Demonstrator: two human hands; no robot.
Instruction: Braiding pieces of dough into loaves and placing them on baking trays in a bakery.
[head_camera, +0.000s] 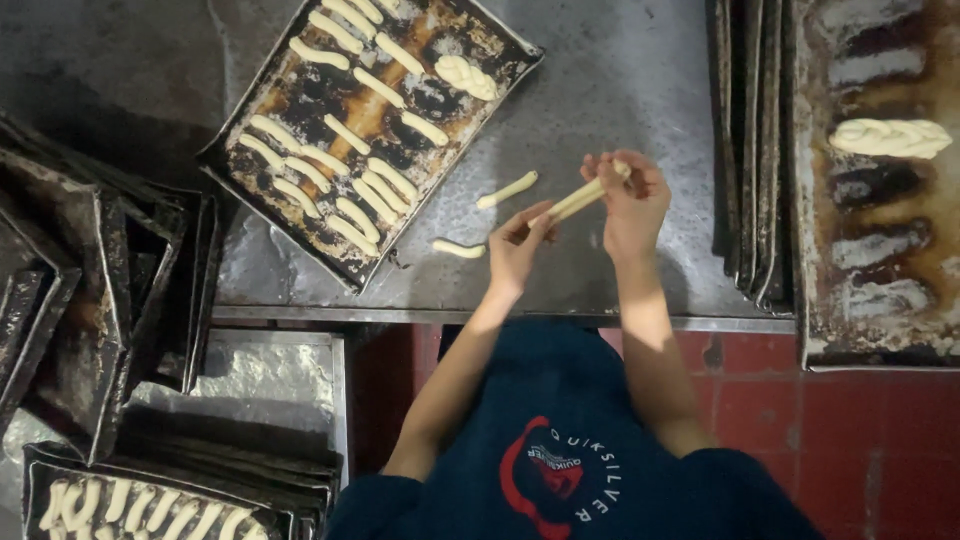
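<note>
A pale dough rope (574, 203) is stretched between both of my hands above the metal table (620, 90). My left hand (515, 252) pinches its lower end and my right hand (632, 205) grips its upper end. Two short dough ropes lie loose on the table, one just left of my hands (507, 189) and one nearer the table edge (459, 248). A dark baking tray (300, 95) to the left holds several dough ropes and one braided piece (465, 77).
At the right, a worn tray (870, 300) carries one braided dough piece (890, 138), beside upright stacked trays (745, 150). Empty dark trays (90, 280) pile up at the left. A tray of dough sticks (150, 505) sits bottom left. Red floor tiles (860, 430) show below.
</note>
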